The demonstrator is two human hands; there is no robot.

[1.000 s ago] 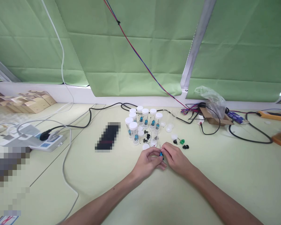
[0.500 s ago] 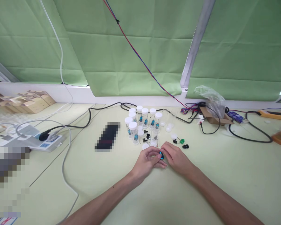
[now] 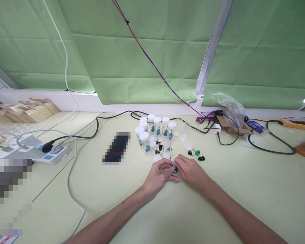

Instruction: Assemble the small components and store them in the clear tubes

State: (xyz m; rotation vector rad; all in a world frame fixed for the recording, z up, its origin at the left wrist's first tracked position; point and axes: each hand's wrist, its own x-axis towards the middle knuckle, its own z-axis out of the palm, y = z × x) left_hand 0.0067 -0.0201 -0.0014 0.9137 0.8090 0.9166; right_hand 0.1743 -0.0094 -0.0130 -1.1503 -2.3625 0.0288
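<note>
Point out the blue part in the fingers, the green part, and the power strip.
blue part [image 3: 175, 169]: head view, blue body between fingertips
green part [image 3: 197, 153]: head view, green body
power strip [image 3: 27, 154]: head view, white casing

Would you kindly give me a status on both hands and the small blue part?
Left hand and right hand both pinching small blue part. Capped vials and loose black parts close behind the hands.

Legible text: none. Power strip [image 3: 35, 152] carries blue labels, too small to read; vials [image 3: 155, 132] and cardboard box [image 3: 231, 127] show no readable markings.
</note>
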